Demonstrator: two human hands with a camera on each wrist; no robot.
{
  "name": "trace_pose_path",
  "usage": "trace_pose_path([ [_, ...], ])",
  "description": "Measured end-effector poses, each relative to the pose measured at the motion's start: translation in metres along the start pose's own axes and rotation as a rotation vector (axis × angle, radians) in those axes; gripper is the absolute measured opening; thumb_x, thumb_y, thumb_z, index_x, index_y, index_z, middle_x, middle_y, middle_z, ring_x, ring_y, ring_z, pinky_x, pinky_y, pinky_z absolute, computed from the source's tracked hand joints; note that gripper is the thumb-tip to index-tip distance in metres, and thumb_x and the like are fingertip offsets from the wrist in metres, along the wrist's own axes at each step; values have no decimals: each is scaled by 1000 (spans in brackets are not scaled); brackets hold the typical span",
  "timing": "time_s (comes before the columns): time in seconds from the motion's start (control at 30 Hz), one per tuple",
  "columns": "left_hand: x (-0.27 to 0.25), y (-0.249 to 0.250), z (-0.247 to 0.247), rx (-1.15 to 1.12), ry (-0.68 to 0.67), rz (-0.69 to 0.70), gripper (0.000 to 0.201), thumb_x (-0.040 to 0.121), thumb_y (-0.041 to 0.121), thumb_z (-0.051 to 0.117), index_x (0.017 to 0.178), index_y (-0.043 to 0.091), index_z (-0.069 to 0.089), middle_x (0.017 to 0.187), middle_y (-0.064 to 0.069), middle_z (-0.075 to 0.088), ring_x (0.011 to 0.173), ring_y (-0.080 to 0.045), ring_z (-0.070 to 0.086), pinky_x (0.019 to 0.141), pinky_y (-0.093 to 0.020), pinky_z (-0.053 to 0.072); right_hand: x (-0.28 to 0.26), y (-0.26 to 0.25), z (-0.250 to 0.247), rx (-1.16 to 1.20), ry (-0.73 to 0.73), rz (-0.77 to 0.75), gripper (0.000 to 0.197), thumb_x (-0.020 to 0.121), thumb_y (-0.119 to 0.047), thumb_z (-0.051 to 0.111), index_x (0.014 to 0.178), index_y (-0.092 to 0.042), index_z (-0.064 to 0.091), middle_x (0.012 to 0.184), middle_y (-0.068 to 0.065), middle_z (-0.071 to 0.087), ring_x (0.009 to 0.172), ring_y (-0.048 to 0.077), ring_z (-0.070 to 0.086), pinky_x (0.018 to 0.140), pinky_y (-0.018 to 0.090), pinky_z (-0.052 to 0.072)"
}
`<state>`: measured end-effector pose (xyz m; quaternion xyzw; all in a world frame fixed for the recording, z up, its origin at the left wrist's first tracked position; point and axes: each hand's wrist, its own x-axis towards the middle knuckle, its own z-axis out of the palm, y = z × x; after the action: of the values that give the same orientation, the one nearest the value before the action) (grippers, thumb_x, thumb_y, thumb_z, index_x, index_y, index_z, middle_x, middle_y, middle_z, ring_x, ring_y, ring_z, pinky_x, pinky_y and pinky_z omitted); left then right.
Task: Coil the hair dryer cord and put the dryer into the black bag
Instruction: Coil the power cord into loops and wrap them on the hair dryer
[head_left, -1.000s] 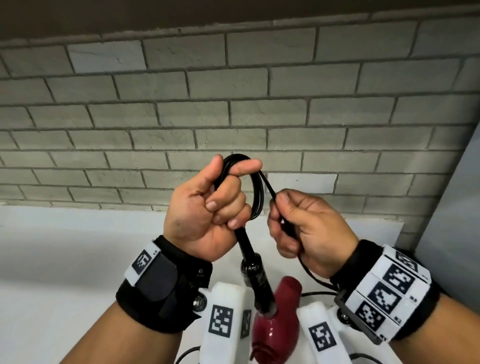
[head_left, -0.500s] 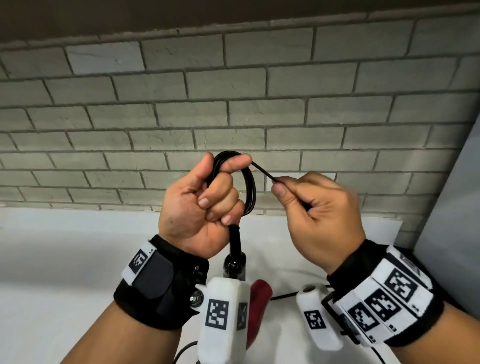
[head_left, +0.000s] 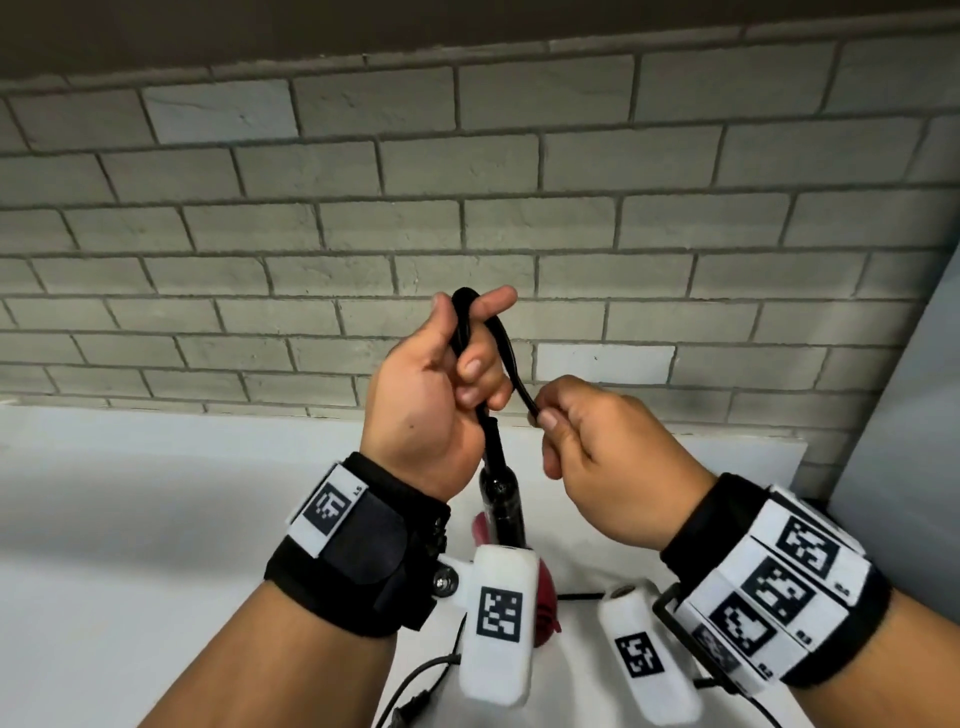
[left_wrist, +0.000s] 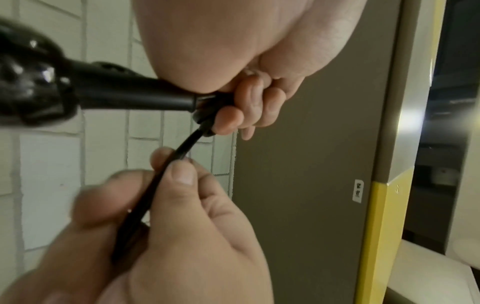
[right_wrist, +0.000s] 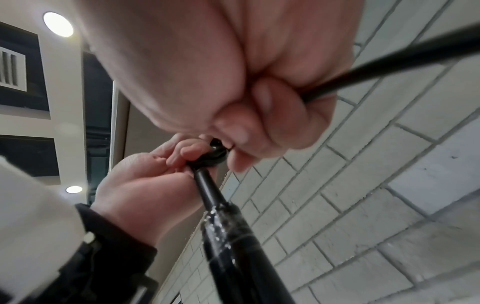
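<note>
My left hand (head_left: 457, 374) is raised in front of the brick wall and grips small loops of the black cord (head_left: 506, 358) in its curled fingers. From that fist the red hair dryer (head_left: 543, 597) hangs by its black cord sleeve (head_left: 498, 488), mostly hidden behind the wrist cameras. My right hand (head_left: 558, 423) pinches the cord between thumb and fingers just right of the left fist. The left wrist view shows the cord (left_wrist: 166, 176) running from the left fingers (left_wrist: 231, 119) into the right hand (left_wrist: 179, 174). In the right wrist view the cord (right_wrist: 389, 61) leaves the right fist. No black bag is in view.
A white counter (head_left: 156, 519) lies below my hands, against a grey brick wall (head_left: 467, 208). A grey panel (head_left: 904, 441) stands at the right. Loose black cord (head_left: 421, 680) trails on the counter near the lower edge.
The right hand has dropped from beside the top of the loops to the lower right of the left fist, drawing the cord down. The loop in the left hand looks narrower.
</note>
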<state>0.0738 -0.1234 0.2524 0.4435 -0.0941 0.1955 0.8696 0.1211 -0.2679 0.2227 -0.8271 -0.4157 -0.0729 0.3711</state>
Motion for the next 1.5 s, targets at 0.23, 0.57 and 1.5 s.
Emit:
trace_pose_path([
  [0.23, 1, -8, 8, 74, 24, 80, 43, 102, 27, 35, 126, -5, 53, 57, 3, 33, 45, -9, 27, 49, -24, 33, 3, -10, 7, 4, 51, -2, 22, 98, -16, 44, 82, -11, 58, 64, -4, 55, 57, 7, 49, 52, 15, 36],
  [0.57, 2, -35, 1, 721, -12, 326, 42, 98, 23, 39, 135, 3, 45, 62, 4, 46, 54, -5, 45, 53, -21, 41, -4, -20, -3, -114, 84, -21, 34, 91, -19, 54, 58, -18, 50, 49, -5, 51, 50, 10, 47, 49, 18, 32],
  [1.5, -15, -21, -22, 1278, -552, 203, 27, 97, 25, 46, 115, 6, 49, 94, -15, 60, 85, -32, 57, 75, -50, 47, -2, -20, -61, -429, -110, -108, 9, 84, -32, 66, 81, -24, 68, 62, -8, 61, 52, 6, 56, 54, 31, 49],
])
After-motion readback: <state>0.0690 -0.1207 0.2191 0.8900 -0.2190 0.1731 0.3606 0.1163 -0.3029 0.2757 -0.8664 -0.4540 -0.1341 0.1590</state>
